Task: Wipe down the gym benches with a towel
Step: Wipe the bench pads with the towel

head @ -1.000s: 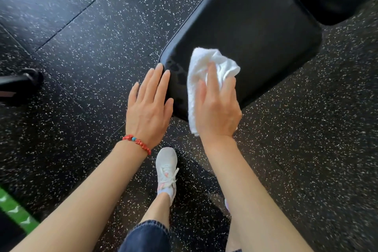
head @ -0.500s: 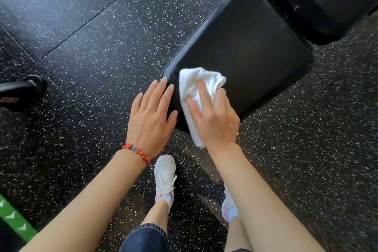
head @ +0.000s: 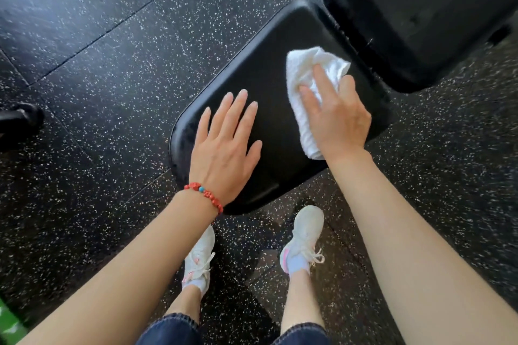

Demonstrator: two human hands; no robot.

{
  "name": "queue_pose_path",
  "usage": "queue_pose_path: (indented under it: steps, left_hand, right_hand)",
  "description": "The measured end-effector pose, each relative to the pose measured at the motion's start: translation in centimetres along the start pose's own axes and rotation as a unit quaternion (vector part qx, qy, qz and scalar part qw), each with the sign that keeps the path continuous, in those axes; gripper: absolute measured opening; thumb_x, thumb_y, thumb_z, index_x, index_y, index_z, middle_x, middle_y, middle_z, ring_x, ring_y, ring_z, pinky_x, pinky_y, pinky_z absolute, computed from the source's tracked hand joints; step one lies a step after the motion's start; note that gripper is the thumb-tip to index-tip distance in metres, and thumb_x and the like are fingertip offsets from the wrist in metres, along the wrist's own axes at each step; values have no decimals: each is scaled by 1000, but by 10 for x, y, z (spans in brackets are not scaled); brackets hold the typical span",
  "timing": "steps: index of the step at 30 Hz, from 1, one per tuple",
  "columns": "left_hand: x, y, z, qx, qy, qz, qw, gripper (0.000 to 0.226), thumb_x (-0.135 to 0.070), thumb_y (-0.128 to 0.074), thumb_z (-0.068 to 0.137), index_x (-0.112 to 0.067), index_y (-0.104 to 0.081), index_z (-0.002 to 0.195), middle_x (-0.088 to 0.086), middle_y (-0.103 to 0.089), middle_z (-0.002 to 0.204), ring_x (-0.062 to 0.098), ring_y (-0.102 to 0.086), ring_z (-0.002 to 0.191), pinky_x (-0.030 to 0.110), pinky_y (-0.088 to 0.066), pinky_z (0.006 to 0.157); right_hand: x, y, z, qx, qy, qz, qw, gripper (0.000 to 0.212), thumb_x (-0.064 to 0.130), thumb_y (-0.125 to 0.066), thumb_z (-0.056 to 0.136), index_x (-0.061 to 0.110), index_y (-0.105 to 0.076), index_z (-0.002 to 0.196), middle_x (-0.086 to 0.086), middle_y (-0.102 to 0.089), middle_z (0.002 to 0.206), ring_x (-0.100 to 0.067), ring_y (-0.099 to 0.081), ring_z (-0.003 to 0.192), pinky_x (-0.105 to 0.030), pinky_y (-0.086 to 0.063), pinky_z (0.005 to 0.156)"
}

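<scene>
A black padded bench seat (head: 269, 64) lies below me, running up to the right. Its larger back pad (head: 420, 8) sits beyond a narrow gap at the upper right. My right hand (head: 336, 117) presses a folded white towel (head: 308, 75) flat against the far right part of the seat, near the gap. My left hand (head: 224, 143), with a red bead bracelet at the wrist, lies flat on the seat's near left part, fingers spread and holding nothing.
Black speckled rubber floor (head: 112, 64) surrounds the bench. My two white sneakers (head: 305, 235) stand just in front of the seat's near edge. A dark piece of equipment (head: 19, 117) pokes in at the left edge, and a green strip (head: 8, 325) shows at the bottom left corner.
My right hand has slid the towel from the seat's near left corner up to its far right part. My left hand moved from the seat's edge onto its top. I stepped closer.
</scene>
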State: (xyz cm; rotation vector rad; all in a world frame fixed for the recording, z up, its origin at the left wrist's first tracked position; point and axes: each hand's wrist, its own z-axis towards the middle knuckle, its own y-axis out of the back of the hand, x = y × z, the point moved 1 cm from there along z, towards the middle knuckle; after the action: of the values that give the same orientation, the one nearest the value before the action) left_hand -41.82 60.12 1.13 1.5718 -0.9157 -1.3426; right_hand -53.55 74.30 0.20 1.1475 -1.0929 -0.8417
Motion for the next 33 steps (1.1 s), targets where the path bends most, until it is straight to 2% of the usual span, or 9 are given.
queue_pose_path:
  steps: [11, 13, 16, 19, 24, 27, 29, 31, 33]
  left_hand:
    - [-56, -28, 74, -33, 79, 14, 996, 54, -21, -54, 90, -7, -38, 139, 12, -31, 149, 30, -24, 139, 51, -16, 111]
    - [-66, -30, 88, -46, 83, 11, 995, 53, -21, -55, 90, -6, -39, 139, 13, -32, 149, 31, -26, 138, 52, -16, 111]
    - [-76, -34, 109, -55, 86, 19, 995, 53, -23, -54, 90, -7, -39, 138, 13, -33, 148, 31, -26, 138, 51, -16, 111]
    - [-75, -42, 121, -48, 105, 30, 993, 54, -30, -47, 92, -9, -36, 140, 11, -30, 150, 30, -24, 139, 50, -11, 112]
    - [-69, -49, 124, -65, 106, 57, 991, 57, -38, -37, 89, -11, -39, 139, 9, -34, 149, 28, -27, 137, 48, -13, 112]
    - [-69, -51, 123, -76, 102, 59, 990, 57, -37, -38, 88, -10, -40, 138, 9, -35, 148, 27, -28, 137, 48, -14, 112]
    - [-69, -50, 124, -81, 97, 62, 990, 56, -37, -39, 89, -10, -41, 138, 10, -36, 148, 27, -28, 137, 48, -14, 112]
    - [-69, -51, 123, -79, 95, 70, 990, 56, -37, -39, 89, -10, -40, 138, 10, -35, 148, 27, -27, 137, 48, -14, 112]
    - [-69, -51, 123, -77, 94, 70, 990, 56, -37, -39, 90, -9, -38, 139, 11, -34, 148, 27, -25, 137, 48, -13, 112]
  right_hand:
    - [-74, 25, 61, 35, 64, 15, 997, 38, 37, -46, 95, 25, -51, 131, -24, -52, 119, -37, -58, 83, -40, -47, 63]
    - [-94, 33, 70, -17, 100, 22, 995, 34, 30, -52, 93, 17, -58, 124, -29, -58, 105, -37, -60, 68, -39, -51, 53]
    - [-116, 31, 81, -88, 133, -16, 987, 29, 25, -60, 87, 12, -67, 112, -18, -57, 71, -25, -52, 48, -29, -47, 38]
    - [-124, 18, 92, -109, 138, -73, 982, 33, 32, -65, 82, 12, -69, 108, -11, -56, 64, -20, -50, 47, -26, -45, 37]
    - [-106, 5, 126, -87, 133, -67, 985, 44, 41, -58, 85, 12, -63, 118, -25, -65, 95, -28, -62, 64, -31, -50, 48]
    - [-78, -2, 164, -18, 98, -37, 994, 51, 44, -46, 90, 18, -47, 134, -26, -48, 129, -34, -59, 94, -38, -50, 65]
    - [-64, -8, 185, -12, 101, -30, 994, 52, 45, -42, 91, 21, -42, 137, -24, -41, 136, -33, -56, 100, -39, -49, 70]
    - [-60, -7, 187, -25, 108, -40, 993, 52, 46, -43, 90, 20, -46, 135, -24, -50, 127, -31, -59, 91, -37, -49, 65]
    - [-74, -3, 173, -82, 131, -61, 986, 47, 44, -53, 87, 15, -58, 124, -22, -63, 95, -27, -59, 68, -32, -48, 51]
